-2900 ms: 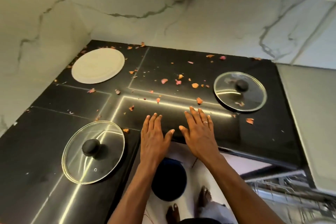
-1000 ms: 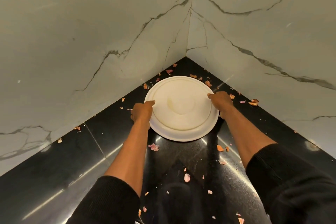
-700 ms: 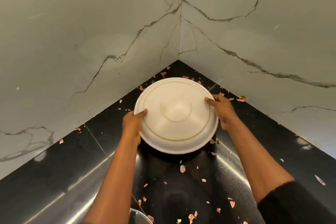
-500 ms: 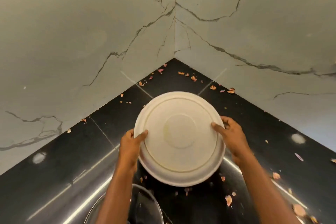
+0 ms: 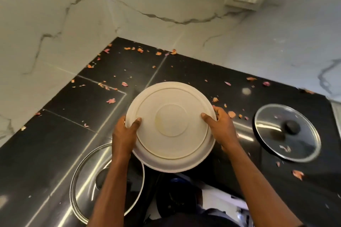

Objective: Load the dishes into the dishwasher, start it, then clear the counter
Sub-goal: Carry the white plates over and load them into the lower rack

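white plate [image 5: 170, 127] at frame centre, above counter [image 5: 55, 134]; left hand [image 5: 124, 134], right hand [image 5: 222, 128] grip rim. loading step; next: carry to dishwasher rack, judged.

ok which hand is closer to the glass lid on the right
Right. The right hand grips the white plate just left of that glass lid; the left hand grips the plate's opposite rim, farther away.
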